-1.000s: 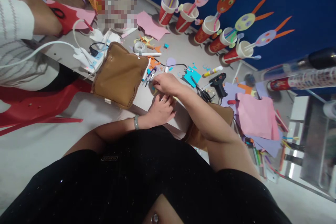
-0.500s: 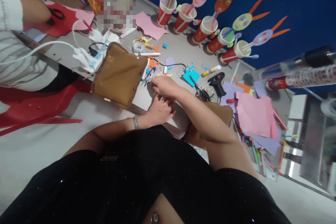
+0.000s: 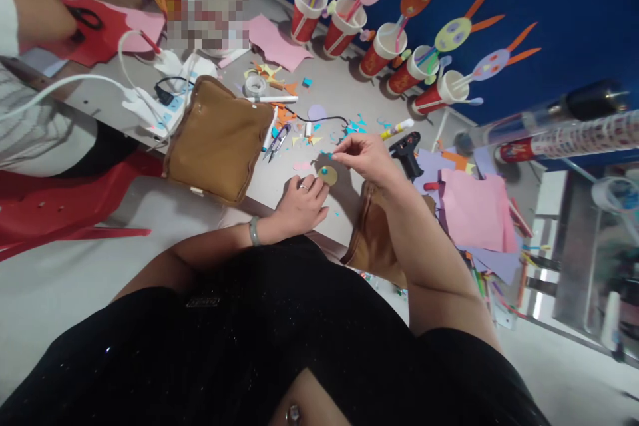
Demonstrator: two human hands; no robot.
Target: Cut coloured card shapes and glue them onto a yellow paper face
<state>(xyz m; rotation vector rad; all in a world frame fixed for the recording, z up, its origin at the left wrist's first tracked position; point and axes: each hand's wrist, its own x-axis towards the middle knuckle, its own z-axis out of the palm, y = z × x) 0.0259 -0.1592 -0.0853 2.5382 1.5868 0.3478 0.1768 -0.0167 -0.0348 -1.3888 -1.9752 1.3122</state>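
Observation:
My left hand (image 3: 302, 205) rests on the table edge with its fingers apart, the tips beside a small yellow paper oval (image 3: 331, 178). On that oval sits a tiny blue piece (image 3: 324, 172). Above and right of it, my right hand (image 3: 368, 158) pinches with thumb and forefinger at a small blue paper scrap (image 3: 328, 156). A pink paper piece (image 3: 301, 166) lies left of the oval. Thread snips (image 3: 278, 142) lie further left. Close behind my right hand is a black glue gun (image 3: 408, 154).
Brown cushions (image 3: 214, 140) lie left and right. A power strip (image 3: 164, 116) with cables stands at the left. Red paper cups (image 3: 347, 26) with rabbit faces line the back. Pink paper (image 3: 476, 210) is stacked at the right. A co-worker's arm (image 3: 37, 3) reaches in at upper left.
My hands have separated. The right hand has moved right, uncovering the yellow oval with its blue piece. The left hand's fingers now lie on the table. The view has shifted slightly.

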